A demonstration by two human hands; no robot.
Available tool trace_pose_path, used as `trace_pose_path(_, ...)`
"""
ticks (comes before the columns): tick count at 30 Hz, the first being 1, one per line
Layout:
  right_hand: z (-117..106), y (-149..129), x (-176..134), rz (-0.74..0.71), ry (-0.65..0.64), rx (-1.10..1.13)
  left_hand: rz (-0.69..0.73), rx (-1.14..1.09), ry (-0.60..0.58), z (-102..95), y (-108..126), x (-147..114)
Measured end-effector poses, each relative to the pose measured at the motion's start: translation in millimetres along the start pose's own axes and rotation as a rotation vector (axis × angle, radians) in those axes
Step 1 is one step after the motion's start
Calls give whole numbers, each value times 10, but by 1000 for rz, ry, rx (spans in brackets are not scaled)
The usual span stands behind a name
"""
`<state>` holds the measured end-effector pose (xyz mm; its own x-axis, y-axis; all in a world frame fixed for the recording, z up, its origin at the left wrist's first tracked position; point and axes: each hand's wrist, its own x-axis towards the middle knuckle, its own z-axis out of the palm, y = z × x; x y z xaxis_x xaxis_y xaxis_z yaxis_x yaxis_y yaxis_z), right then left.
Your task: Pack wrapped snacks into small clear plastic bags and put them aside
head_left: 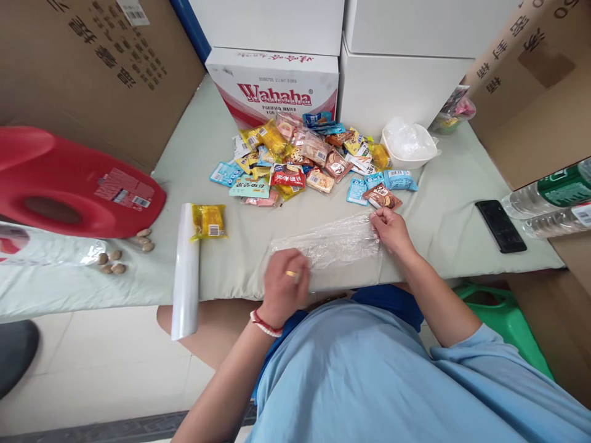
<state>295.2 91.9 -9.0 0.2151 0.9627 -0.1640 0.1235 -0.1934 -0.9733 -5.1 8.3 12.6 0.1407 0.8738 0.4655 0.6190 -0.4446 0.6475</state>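
A clear plastic bag (339, 243), thin and crumpled, lies stretched across the front of the cloth-covered table. My right hand (392, 231) pinches its right end between thumb and fingers. At the bag's left end is my left hand (284, 280), fingers curled and a little blurred; what they hold, if anything, is hidden. Beyond the bag spreads a heap of small wrapped snacks (305, 154) in yellow, red, brown, pink and blue. Just past my right hand are a brown snack packet (382, 197) and several blue packets (401, 179). A yellow packet (210, 221) sits apart, left of the bag.
A roll of clear plastic (185, 277) juts over the front edge. Leftward are a red jug (78, 184) and several nuts (117, 268). White boxes (281, 86) back the heap, with a white bowl (406, 161) holding plastic. At right: a phone (501, 226), bottles (549, 192).
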Motion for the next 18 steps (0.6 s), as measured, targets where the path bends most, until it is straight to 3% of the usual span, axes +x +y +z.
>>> trace_pose_path(2,7,-26,26,26,-2,32,152,-48,-229,160,52,-28)
trace_pose_path(4,-4,-50,54,59,7,43,176,-55,-319,309,9,-42)
trace_pose_path(8,-77,-90,93,131,22,13,109,13,-284,429,-174,-60)
trace_pose_path(13,-123,-135,118,193,13,-14,143,5,-308,308,-218,-25)
trace_pose_path(18,-124,-162,122,172,9,16,111,-71,-206,307,-206,12)
